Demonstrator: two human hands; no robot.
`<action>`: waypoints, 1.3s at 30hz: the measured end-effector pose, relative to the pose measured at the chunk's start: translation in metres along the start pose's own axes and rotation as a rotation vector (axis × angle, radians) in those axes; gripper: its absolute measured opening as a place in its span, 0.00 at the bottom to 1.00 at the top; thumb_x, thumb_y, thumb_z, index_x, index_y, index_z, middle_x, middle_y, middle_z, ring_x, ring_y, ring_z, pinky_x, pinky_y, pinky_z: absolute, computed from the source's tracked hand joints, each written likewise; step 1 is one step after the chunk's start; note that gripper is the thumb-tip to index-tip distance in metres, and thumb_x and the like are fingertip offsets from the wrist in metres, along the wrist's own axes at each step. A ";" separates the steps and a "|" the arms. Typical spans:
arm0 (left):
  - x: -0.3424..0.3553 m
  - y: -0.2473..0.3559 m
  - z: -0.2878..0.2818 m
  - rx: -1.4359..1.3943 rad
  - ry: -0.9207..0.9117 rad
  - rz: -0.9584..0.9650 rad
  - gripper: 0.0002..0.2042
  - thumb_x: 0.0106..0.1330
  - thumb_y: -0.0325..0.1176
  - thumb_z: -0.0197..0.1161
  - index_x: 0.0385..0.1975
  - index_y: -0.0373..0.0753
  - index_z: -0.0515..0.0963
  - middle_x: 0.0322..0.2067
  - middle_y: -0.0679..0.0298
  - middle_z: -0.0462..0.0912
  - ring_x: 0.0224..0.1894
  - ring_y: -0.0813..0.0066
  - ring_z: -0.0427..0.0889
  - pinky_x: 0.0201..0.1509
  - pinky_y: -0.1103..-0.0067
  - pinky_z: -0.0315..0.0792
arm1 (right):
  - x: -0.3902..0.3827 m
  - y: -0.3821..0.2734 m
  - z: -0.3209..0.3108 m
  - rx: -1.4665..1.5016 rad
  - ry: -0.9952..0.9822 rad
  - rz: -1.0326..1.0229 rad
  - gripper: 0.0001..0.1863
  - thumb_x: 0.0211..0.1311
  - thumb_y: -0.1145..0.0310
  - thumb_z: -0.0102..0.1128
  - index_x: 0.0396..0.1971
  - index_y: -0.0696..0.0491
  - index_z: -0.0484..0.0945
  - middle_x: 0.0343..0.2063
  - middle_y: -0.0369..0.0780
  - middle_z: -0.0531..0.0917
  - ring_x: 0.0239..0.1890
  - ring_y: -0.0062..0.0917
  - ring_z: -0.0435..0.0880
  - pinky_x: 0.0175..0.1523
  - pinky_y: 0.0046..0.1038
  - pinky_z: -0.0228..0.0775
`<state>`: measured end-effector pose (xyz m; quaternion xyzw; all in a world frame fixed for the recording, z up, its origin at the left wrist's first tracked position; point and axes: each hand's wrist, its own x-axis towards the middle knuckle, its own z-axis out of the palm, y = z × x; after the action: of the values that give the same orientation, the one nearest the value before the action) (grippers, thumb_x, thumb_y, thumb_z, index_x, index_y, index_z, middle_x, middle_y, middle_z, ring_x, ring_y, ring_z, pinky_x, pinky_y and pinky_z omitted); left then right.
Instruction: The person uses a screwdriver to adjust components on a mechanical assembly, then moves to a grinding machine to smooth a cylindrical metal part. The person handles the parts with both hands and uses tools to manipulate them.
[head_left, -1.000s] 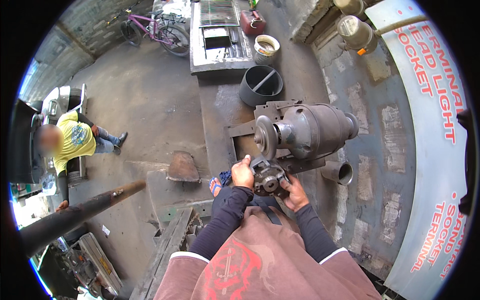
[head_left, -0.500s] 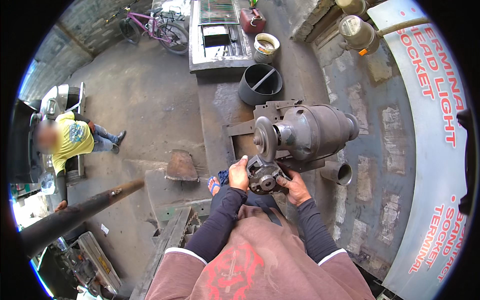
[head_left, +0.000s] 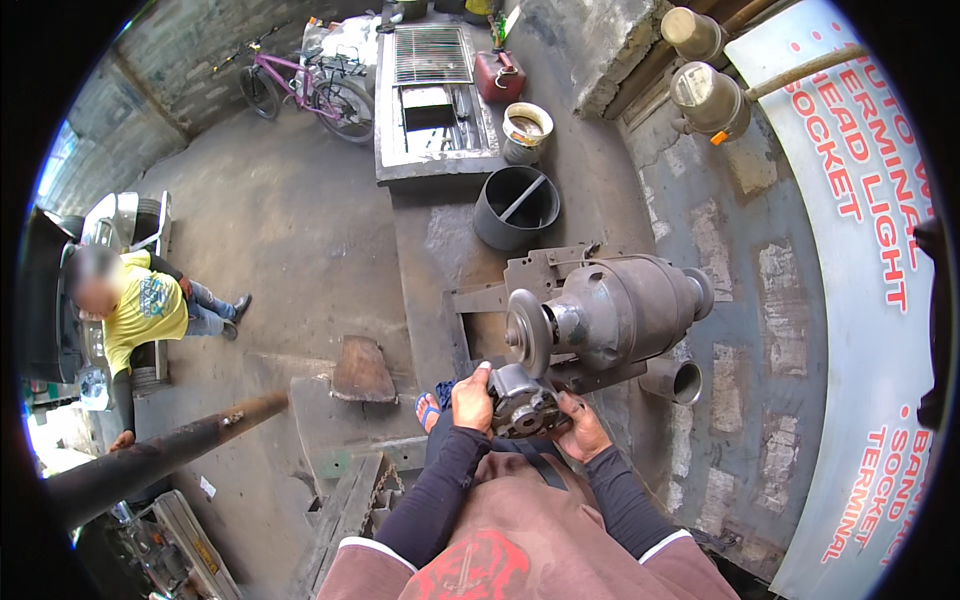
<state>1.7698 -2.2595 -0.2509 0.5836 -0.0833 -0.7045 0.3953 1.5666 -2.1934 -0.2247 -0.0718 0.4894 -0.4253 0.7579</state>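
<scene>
I hold a round grey metal part with both hands, just below the grinding wheel of a big grey bench grinder. My left hand grips the part's left side. On the part's right side sits my right hand, fingers wrapped around it. The part's top edge lies close under the wheel; I cannot tell if they touch. Dark sleeves cover both forearms.
A person in a yellow shirt crouches at the left. A dark pipe slants across the lower left. A black round bin, a paint bucket, a red can and a pink bicycle stand farther off. A white sign fills the right.
The part and both hands have shifted slightly under the wheel. The person in yellow has stayed in place.
</scene>
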 end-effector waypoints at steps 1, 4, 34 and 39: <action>-0.020 0.021 0.002 0.062 0.077 -0.012 0.22 0.76 0.45 0.60 0.37 0.26 0.85 0.30 0.59 0.87 0.33 0.72 0.79 0.45 0.71 0.74 | 0.001 0.002 0.004 -0.031 -0.023 0.016 0.34 0.70 0.54 0.66 0.70 0.52 0.68 0.60 0.41 0.81 0.61 0.34 0.81 0.63 0.49 0.76; -0.035 0.017 -0.002 0.235 0.107 0.125 0.22 0.76 0.45 0.60 0.35 0.27 0.85 0.28 0.61 0.86 0.31 0.73 0.79 0.43 0.74 0.73 | -0.019 -0.003 0.030 -0.038 -0.059 -0.035 0.38 0.67 0.53 0.68 0.70 0.56 0.67 0.59 0.44 0.80 0.60 0.34 0.81 0.63 0.46 0.77; -0.046 -0.027 0.014 0.217 -0.033 0.422 0.27 0.83 0.49 0.51 0.29 0.28 0.78 0.22 0.62 0.75 0.30 0.77 0.70 0.51 0.75 0.72 | 0.027 -0.002 0.033 -0.123 0.249 -0.064 0.49 0.60 0.22 0.54 0.58 0.56 0.77 0.47 0.40 0.86 0.48 0.28 0.87 0.55 0.36 0.81; -0.053 -0.022 0.009 0.211 -0.011 0.366 0.26 0.83 0.46 0.50 0.33 0.27 0.81 0.26 0.65 0.81 0.31 0.80 0.75 0.45 0.77 0.74 | 0.033 0.001 0.034 -0.132 0.214 -0.023 0.45 0.61 0.21 0.52 0.50 0.54 0.79 0.39 0.37 0.86 0.39 0.25 0.87 0.49 0.31 0.83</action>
<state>1.7524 -2.2134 -0.2212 0.5930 -0.2634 -0.6115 0.4529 1.5998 -2.2268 -0.2307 -0.0811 0.5935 -0.4061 0.6901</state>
